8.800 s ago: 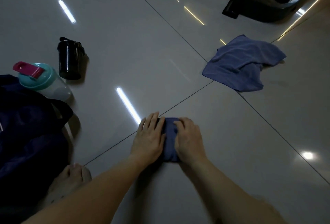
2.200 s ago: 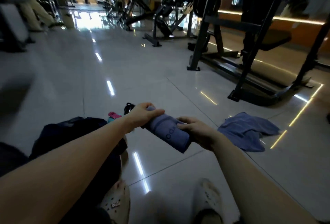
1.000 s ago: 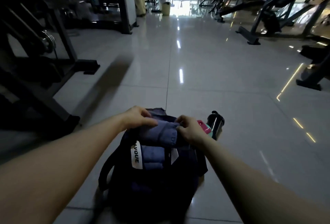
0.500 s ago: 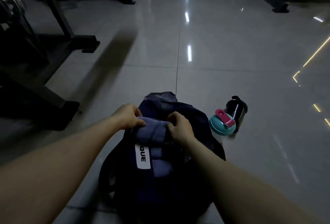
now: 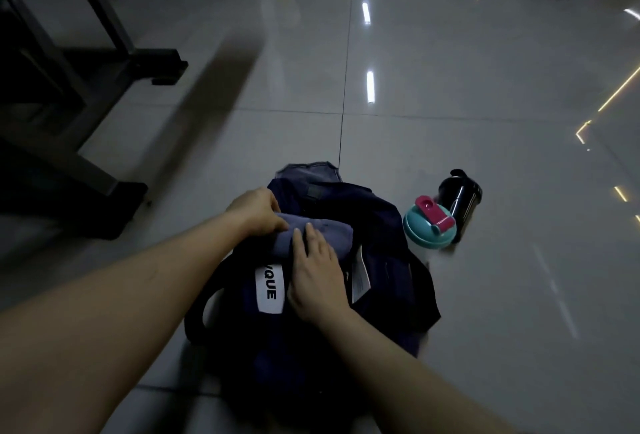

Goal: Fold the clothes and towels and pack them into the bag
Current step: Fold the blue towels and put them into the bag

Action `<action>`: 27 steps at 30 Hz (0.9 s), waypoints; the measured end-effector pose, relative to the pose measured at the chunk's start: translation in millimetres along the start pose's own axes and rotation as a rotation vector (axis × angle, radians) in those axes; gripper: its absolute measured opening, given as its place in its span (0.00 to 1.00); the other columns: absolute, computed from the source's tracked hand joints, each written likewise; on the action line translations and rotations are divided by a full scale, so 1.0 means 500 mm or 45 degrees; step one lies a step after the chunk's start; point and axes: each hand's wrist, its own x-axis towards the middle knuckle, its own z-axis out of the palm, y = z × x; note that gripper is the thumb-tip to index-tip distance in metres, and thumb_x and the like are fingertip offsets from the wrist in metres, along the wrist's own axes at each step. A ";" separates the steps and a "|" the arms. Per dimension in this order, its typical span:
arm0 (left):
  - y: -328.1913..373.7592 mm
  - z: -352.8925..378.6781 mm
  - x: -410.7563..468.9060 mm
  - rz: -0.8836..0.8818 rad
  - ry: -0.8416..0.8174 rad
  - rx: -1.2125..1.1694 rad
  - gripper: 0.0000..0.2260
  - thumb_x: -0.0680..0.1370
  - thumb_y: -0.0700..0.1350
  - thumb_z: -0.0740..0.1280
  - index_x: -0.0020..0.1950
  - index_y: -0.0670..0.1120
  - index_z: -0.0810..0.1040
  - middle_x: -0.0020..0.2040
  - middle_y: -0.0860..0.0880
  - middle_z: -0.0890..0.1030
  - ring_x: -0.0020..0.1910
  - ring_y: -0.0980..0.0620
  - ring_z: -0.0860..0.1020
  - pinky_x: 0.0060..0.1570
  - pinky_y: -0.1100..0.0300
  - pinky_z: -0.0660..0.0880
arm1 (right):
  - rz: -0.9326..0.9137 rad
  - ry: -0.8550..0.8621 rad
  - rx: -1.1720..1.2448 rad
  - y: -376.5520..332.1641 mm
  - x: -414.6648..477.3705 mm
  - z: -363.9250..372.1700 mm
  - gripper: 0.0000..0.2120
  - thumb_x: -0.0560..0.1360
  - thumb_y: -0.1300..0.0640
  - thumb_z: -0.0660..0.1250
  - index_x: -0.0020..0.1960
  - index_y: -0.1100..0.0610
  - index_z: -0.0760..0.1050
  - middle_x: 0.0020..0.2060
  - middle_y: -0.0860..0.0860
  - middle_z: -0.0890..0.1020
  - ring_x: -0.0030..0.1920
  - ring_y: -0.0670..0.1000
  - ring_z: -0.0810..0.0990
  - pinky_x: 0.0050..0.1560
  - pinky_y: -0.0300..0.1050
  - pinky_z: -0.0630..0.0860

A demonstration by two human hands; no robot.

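A dark navy bag [image 5: 384, 253] with a white label lies open on the tiled floor in front of me. A folded blue-grey towel [image 5: 332, 234] sits in its mouth. My left hand [image 5: 258, 210] grips the towel's left end with curled fingers. My right hand [image 5: 317, 278] lies flat on top of the towel with straight fingers, pressing it down into the bag. A bit of blue cloth [image 5: 308, 170] shows at the bag's far end.
A teal bottle with a pink lid [image 5: 429, 227] and a black shaker bottle [image 5: 459, 194] lie just right of the bag. Black gym machine frames [image 5: 86, 80] stand on the left and far right. Glossy floor tiles stretch ahead.
The towel went from the floor into the bag. In the last half second my right hand let go of its end and flattened on top; the view tilted down.
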 end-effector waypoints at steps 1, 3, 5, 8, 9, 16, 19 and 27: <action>0.003 0.004 0.001 0.005 0.004 0.022 0.09 0.71 0.54 0.76 0.44 0.50 0.84 0.42 0.49 0.83 0.42 0.50 0.81 0.41 0.59 0.75 | -0.004 -0.006 0.008 0.003 0.004 0.000 0.39 0.80 0.55 0.60 0.82 0.58 0.41 0.81 0.60 0.42 0.81 0.59 0.43 0.80 0.55 0.47; 0.006 0.014 0.001 0.029 0.042 0.107 0.10 0.72 0.56 0.74 0.45 0.51 0.83 0.45 0.48 0.84 0.44 0.48 0.81 0.42 0.58 0.74 | -0.019 -0.018 0.009 0.013 0.013 0.007 0.35 0.82 0.52 0.56 0.82 0.55 0.41 0.81 0.59 0.42 0.81 0.59 0.43 0.80 0.56 0.48; 0.007 0.027 -0.006 0.066 0.140 0.194 0.11 0.75 0.56 0.71 0.49 0.50 0.81 0.50 0.46 0.84 0.48 0.45 0.80 0.44 0.56 0.74 | -0.016 -0.059 -0.006 0.027 0.022 0.012 0.32 0.84 0.49 0.53 0.82 0.53 0.41 0.81 0.57 0.43 0.81 0.59 0.44 0.80 0.56 0.49; -0.006 0.033 -0.028 0.135 0.360 0.198 0.11 0.78 0.54 0.67 0.52 0.47 0.75 0.53 0.43 0.81 0.51 0.40 0.78 0.47 0.51 0.73 | 0.018 -0.130 0.035 0.032 0.044 0.012 0.32 0.84 0.49 0.52 0.83 0.52 0.41 0.82 0.56 0.45 0.81 0.59 0.45 0.79 0.56 0.49; -0.018 0.032 -0.036 0.120 0.435 0.176 0.12 0.78 0.53 0.66 0.52 0.45 0.73 0.53 0.42 0.79 0.51 0.39 0.78 0.46 0.50 0.73 | 0.028 -0.140 0.062 0.031 0.051 0.011 0.32 0.84 0.49 0.52 0.83 0.53 0.41 0.82 0.56 0.46 0.81 0.59 0.46 0.79 0.56 0.49; -0.098 0.048 -0.084 -0.166 0.206 0.053 0.14 0.75 0.57 0.69 0.40 0.48 0.72 0.45 0.44 0.81 0.42 0.42 0.77 0.40 0.55 0.71 | 0.062 -0.191 0.253 0.019 0.061 0.013 0.34 0.82 0.53 0.56 0.82 0.58 0.45 0.81 0.59 0.48 0.81 0.58 0.47 0.79 0.54 0.48; -0.101 0.051 -0.094 -0.151 0.275 0.019 0.12 0.77 0.52 0.69 0.39 0.46 0.74 0.43 0.44 0.80 0.42 0.42 0.77 0.39 0.56 0.69 | 0.069 -0.236 0.257 0.024 0.066 0.013 0.33 0.83 0.48 0.55 0.82 0.54 0.45 0.81 0.61 0.48 0.80 0.61 0.47 0.79 0.56 0.50; -0.154 -0.017 -0.097 -0.223 0.296 -0.126 0.13 0.76 0.52 0.72 0.39 0.46 0.75 0.41 0.45 0.80 0.41 0.44 0.77 0.36 0.56 0.68 | 0.140 -0.448 0.135 0.007 0.101 0.001 0.32 0.83 0.37 0.48 0.83 0.48 0.46 0.81 0.58 0.46 0.81 0.61 0.44 0.78 0.58 0.45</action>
